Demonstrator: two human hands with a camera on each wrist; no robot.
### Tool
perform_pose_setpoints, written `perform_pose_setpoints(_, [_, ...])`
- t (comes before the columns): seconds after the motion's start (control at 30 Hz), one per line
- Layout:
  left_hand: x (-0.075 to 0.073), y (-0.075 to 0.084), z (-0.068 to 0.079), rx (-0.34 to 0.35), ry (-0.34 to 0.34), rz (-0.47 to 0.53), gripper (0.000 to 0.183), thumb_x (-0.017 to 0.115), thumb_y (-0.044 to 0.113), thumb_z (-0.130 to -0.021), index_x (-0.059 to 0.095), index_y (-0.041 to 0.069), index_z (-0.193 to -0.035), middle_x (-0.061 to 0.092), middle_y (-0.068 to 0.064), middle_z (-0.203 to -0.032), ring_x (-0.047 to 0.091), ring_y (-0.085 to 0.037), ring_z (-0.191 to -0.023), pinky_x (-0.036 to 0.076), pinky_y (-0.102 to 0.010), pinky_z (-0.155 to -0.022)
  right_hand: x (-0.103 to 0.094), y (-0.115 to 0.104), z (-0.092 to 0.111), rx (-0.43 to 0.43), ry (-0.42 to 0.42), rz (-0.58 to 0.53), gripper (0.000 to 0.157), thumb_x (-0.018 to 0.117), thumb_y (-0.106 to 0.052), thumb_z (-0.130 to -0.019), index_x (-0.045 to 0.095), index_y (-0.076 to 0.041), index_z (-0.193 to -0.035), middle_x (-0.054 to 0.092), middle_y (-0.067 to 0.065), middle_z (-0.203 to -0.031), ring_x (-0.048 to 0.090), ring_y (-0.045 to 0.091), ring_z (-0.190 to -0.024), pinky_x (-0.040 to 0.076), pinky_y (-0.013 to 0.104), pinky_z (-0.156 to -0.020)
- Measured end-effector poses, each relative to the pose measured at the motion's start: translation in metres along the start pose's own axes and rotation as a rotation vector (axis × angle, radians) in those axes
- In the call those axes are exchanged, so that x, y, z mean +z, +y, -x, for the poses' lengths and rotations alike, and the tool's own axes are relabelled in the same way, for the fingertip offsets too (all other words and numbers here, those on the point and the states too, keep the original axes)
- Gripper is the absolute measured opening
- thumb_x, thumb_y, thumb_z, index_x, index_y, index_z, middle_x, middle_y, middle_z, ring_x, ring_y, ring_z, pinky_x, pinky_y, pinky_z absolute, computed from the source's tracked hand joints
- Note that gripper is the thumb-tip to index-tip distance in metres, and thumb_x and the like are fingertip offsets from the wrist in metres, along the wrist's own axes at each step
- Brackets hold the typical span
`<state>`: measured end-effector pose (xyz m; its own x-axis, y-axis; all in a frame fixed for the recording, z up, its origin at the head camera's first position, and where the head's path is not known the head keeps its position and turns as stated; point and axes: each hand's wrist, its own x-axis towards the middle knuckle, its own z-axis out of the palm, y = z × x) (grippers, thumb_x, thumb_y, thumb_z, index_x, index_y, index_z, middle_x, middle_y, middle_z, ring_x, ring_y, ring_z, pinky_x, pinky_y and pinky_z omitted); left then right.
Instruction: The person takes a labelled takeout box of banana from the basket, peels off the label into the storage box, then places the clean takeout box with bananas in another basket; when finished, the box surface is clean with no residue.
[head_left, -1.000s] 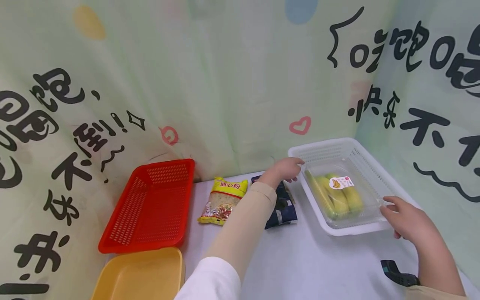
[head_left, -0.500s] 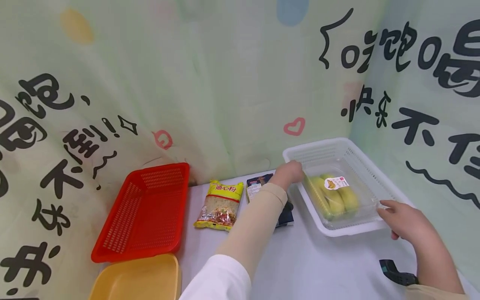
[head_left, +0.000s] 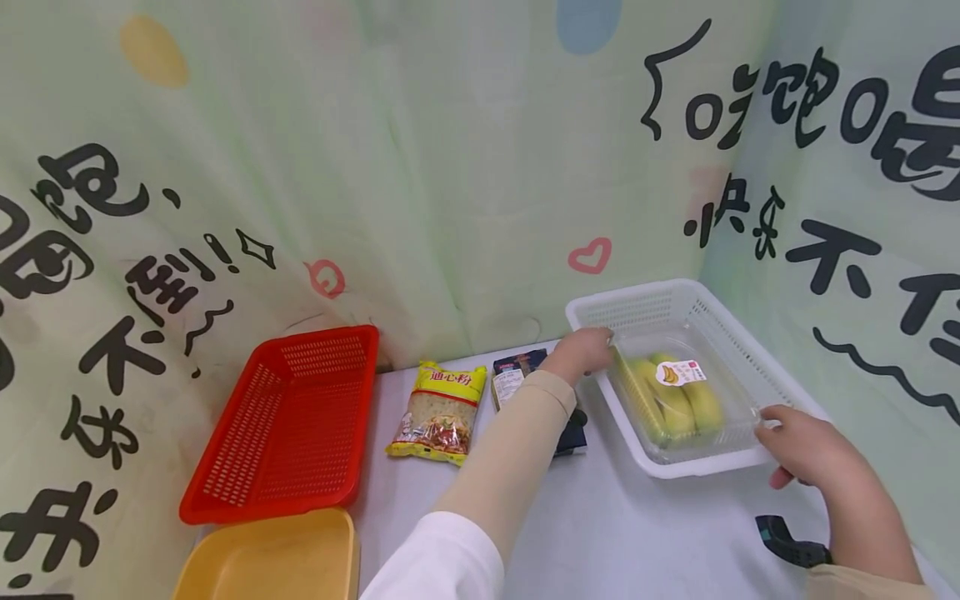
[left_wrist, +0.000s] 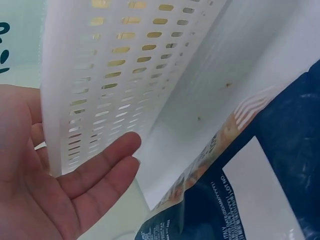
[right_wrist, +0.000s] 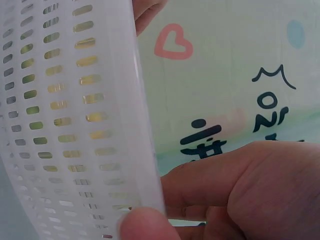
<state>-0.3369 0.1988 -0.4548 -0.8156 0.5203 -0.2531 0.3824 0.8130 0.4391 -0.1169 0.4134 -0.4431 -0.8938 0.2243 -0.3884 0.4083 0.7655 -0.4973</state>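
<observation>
A clear plastic box of bananas [head_left: 667, 408], with a round-ended label on its lid, sits in the white perforated basket [head_left: 765, 367] at the right. My left hand [head_left: 581, 354] reaches over the basket's left rim and pinches the box's far left corner. Two of its fingers [left_wrist: 107, 175] stretch along the outer basket wall in the left wrist view; its other fingertips are hidden behind the rim. At the near right corner, my right hand [head_left: 810, 450] pinches the box's edge. In the right wrist view its thumb passes over the rim, while one fingertip [right_wrist: 145, 225] lies outside the wall.
A yellow bag of pasta [head_left: 438, 412] and a dark blue packet [head_left: 573, 433] lie left of the white basket, the packet partly behind my left arm. Farther left stand a red basket [head_left: 300, 417] and a yellow tray [head_left: 270, 558]. Printed cloth walls close off the back and sides.
My left hand has come down at the basket's left rim and its fingers have closed on the box. My right fingers have tightened at the other corner. The box has shifted slightly right.
</observation>
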Motion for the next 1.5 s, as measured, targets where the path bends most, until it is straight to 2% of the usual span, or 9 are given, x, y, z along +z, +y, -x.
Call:
perform_pose_setpoints(0.27, [-0.001, 0.001, 0.009, -0.001, 0.033, 0.088, 0.051, 0.051, 0.02, -0.097, 0.047, 0.031, -0.147, 0.061, 0.006, -0.132, 0.058, -0.013, -0.074, 0.05, -0.024, -0.059, -0.002, 0.002, -0.003, -0.025, 0.021, -0.006, 0.057, 0.049, -0.025, -0.099, 0.032, 0.015, -0.137, 0.052, 0.038, -0.109, 0.058, 0.02, -0.06, 0.044, 0.032, -0.057])
perform_pose_setpoints(0.37, [-0.002, 0.0, 0.005, 0.021, 0.027, 0.08, 0.051, 0.049, 0.021, -0.097, 0.047, 0.03, -0.147, 0.057, 0.007, -0.14, 0.061, -0.013, -0.095, 0.053, -0.026, -0.079, -0.004, 0.003, -0.003, -0.026, 0.019, -0.005, 0.059, 0.05, -0.027, -0.099, 0.032, 0.015, -0.137, 0.052, 0.039, -0.111, 0.058, 0.02, -0.063, 0.043, 0.032, -0.058])
perform_pose_setpoints(0.53, [-0.001, -0.003, 0.0, 0.058, 0.016, 0.09, 0.052, 0.046, 0.022, -0.098, 0.044, 0.028, -0.149, 0.049, 0.008, -0.15, 0.049, -0.012, -0.133, 0.041, -0.029, -0.11, -0.005, 0.005, -0.001, -0.015, 0.016, -0.027, 0.063, 0.049, -0.032, -0.1, 0.03, 0.014, -0.139, 0.05, 0.041, -0.118, 0.058, 0.02, -0.067, 0.043, 0.033, -0.062])
perform_pose_setpoints(0.63, [-0.003, -0.004, 0.002, 0.028, 0.018, 0.136, 0.051, 0.043, 0.026, -0.099, 0.043, 0.032, -0.149, 0.046, 0.009, -0.152, 0.042, -0.017, -0.142, 0.031, -0.046, -0.119, -0.006, 0.005, 0.0, -0.016, 0.027, -0.024, 0.065, 0.049, -0.033, -0.101, 0.029, 0.015, -0.14, 0.049, 0.041, -0.121, 0.058, 0.019, -0.067, 0.043, 0.034, -0.063])
perform_pose_setpoints(0.77, [-0.01, -0.002, 0.006, 0.009, 0.031, 0.157, 0.05, 0.038, 0.029, -0.1, 0.042, 0.037, -0.149, 0.046, 0.011, -0.152, 0.038, -0.021, -0.145, 0.02, -0.067, -0.116, -0.01, 0.004, 0.003, -0.017, 0.043, -0.031, 0.069, 0.048, -0.037, -0.101, 0.027, 0.014, -0.142, 0.048, 0.042, -0.125, 0.059, 0.019, -0.07, 0.044, 0.038, -0.065])
perform_pose_setpoints(0.9, [-0.019, 0.0, 0.01, 0.012, 0.039, 0.141, 0.048, 0.037, 0.031, -0.102, 0.042, 0.04, -0.148, 0.048, 0.011, -0.15, 0.042, -0.017, -0.142, 0.023, -0.066, -0.116, -0.012, 0.003, 0.006, -0.029, 0.073, -0.05, 0.073, 0.045, -0.042, -0.102, 0.024, 0.013, -0.144, 0.046, 0.041, -0.125, 0.059, 0.021, -0.075, 0.045, 0.042, -0.066])
perform_pose_setpoints(1.1, [-0.028, -0.001, 0.014, 0.019, 0.042, 0.162, 0.047, 0.037, 0.034, -0.103, 0.04, 0.04, -0.149, 0.048, 0.012, -0.151, 0.042, -0.016, -0.142, 0.022, -0.068, -0.115, -0.013, 0.002, 0.01, -0.069, 0.17, -0.063, 0.07, 0.041, -0.038, -0.103, 0.021, 0.013, -0.147, 0.043, 0.04, -0.123, 0.056, 0.028, -0.08, 0.048, 0.034, -0.061])
perform_pose_setpoints(1.3, [-0.034, -0.006, 0.015, 0.019, 0.101, 0.177, 0.046, 0.04, 0.037, -0.102, 0.044, 0.036, -0.147, 0.054, 0.013, -0.145, 0.046, -0.017, -0.138, 0.024, -0.062, -0.117, -0.011, -0.006, 0.012, -0.12, 0.248, -0.088, 0.066, 0.038, -0.031, -0.104, 0.017, 0.012, -0.15, 0.036, 0.042, -0.128, 0.053, 0.046, -0.09, 0.056, 0.039, -0.059])
perform_pose_setpoints(1.5, [-0.039, -0.015, 0.02, 0.076, 0.149, 0.35, 0.043, 0.045, 0.036, -0.103, 0.049, 0.031, -0.145, 0.056, 0.007, -0.143, 0.05, -0.017, -0.135, 0.042, -0.041, -0.11, -0.006, -0.016, 0.018, -0.209, 0.308, -0.122, 0.062, 0.039, -0.029, -0.105, 0.022, 0.009, -0.15, 0.043, 0.035, -0.12, 0.055, 0.023, -0.076, 0.047, 0.027, -0.057])
